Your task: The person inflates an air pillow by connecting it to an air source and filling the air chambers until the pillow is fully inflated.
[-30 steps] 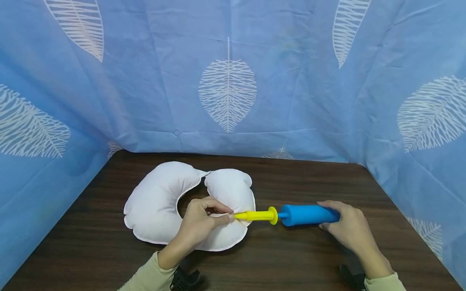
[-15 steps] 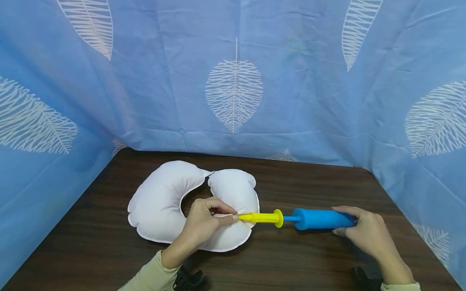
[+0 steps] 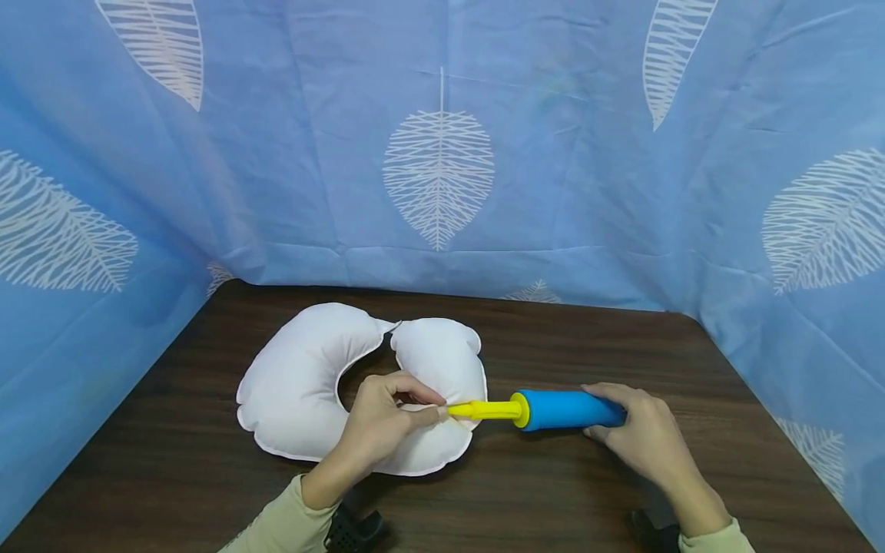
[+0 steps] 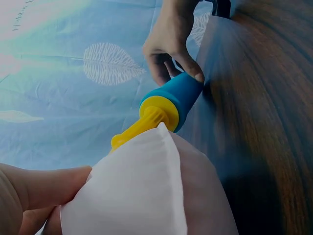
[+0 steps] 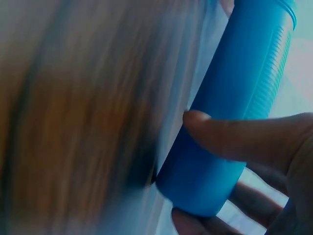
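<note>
A white U-shaped inflatable neck pillow [image 3: 293,388], puffed up, lies on the table's left half. My left hand [image 3: 383,421] pinches the pillow's inner part where the yellow nozzle [image 3: 484,410] of a hand pump meets it; fingers hide the exact joint. Gripped by my right hand [image 3: 643,434] near its far end is the pump's blue barrel [image 3: 560,409]. The barrel sits against the yellow flange, with no blue rod showing. In the right wrist view the thumb [image 5: 234,137] lies across the barrel, with fingers curled beneath.
The dark wood-grain table [image 3: 553,491] carries the pillow and pump. A blue cloth with white leaf prints [image 3: 553,177] hangs behind and along both sides.
My right hand first drew the pump's blue barrel rightward, baring the rod, then pushed it back left against the yellow flange. My left hand kept its pinch at the pillow.
</note>
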A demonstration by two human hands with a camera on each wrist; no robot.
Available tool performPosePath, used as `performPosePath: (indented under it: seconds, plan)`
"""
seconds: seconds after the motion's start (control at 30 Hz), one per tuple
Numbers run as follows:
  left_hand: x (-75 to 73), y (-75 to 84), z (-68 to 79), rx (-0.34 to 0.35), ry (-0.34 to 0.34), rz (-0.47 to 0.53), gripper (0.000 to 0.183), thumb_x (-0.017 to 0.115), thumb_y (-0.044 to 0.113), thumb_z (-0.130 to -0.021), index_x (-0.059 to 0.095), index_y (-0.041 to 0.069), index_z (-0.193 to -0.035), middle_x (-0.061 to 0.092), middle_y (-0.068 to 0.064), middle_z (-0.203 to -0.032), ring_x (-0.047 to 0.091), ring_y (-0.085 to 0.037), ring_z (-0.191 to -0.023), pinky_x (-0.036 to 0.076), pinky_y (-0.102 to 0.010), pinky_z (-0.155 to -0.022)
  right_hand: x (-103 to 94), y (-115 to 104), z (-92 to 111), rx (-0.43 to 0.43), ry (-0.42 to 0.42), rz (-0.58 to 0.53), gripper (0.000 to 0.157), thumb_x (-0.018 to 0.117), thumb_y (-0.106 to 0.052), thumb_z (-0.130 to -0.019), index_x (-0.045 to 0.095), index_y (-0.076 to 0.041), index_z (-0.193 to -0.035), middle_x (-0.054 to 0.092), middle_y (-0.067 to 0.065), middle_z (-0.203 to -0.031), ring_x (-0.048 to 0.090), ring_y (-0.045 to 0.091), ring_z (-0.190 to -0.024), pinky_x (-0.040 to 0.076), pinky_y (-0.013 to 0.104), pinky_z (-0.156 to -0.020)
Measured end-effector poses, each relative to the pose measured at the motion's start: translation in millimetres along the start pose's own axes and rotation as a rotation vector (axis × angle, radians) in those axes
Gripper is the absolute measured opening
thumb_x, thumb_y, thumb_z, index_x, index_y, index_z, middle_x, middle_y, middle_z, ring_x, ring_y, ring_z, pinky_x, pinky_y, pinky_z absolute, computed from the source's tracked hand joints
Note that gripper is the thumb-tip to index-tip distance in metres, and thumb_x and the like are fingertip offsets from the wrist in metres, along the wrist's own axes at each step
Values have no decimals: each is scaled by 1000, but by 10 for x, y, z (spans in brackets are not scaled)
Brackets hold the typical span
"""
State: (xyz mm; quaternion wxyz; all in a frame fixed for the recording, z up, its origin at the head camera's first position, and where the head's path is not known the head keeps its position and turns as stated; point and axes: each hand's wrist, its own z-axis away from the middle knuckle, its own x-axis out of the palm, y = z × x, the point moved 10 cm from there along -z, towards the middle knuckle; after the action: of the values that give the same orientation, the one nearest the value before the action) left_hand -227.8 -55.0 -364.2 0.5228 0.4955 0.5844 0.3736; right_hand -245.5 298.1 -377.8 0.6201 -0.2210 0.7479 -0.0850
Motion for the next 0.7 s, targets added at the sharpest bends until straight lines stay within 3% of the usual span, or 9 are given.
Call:
performPosePath:
  seconds: [0.1,0.23,0.33,0.4,0.5,0.57,0.7]
  plan:
    - [4,8,7,13,-5,-9,13,88,0,-79,87,11,-86,80,-5,-86,65,-8,-83,51,-22,-77,-2,-15,-8,7,-7,12,60,96,-13,-77,76,-10,-133,70,28,-137,67,56,-119,55,69,-92]
    - [14,15,11,31,-11,-16,12,88,0,-80,87,11,-86,80,-5,-85,64,-6,-82,51,-22,-77,-94,240,-1,68,-22,36,60,95,-14,-77,76,-9,-133,69,33,-135,68,58,-113,56,67,-88]
    - [7,9,7,31,-5,-9,12,88,0,-79,87,10,-86,80,-6,-85,64,-6,-82,51,-22,-77,-208,526,9,126,-33,63,59,91,-13,-79,74,-6,-135,67,39,-132,70,52,-96,56,58,-77]
    - [10,1,5,25,-8,-1,12,88,0,-79,87,10,-86,80,-6,-85,64,-7,-82,51,-22,-77,-279,707,28,164,-34,80,58,87,-11,-81,72,-3,-136,66,42,-127,65,41,-78,48,48,-65]
    - [10,-5,5,21,-8,-6,11,89,1,-79,87,10,-86,80,-6,-85,64,-7,-81,50,-22,-76,-343,859,49,197,-21,94,57,84,-8,-81,70,0,-136,66,44,-123,61,34,-70,46,47,-63]
    - [-5,2,6,24,4,-14,12,88,1,-79,87,11,-85,81,-5,-85,64,-7,-81,51,-22,-76,-344,826,46,191,7,87,57,83,-6,-80,70,0,-135,67,43,-123,64,43,-73,52,55,-67]
    - [-30,-1,4,17,20,-20,13,88,1,-79,87,12,-85,81,-3,-85,64,-7,-80,51,-22,-76,-222,509,4,118,40,57,58,88,-4,-78,73,-2,-134,67,40,-131,66,62,-109,53,71,-87]
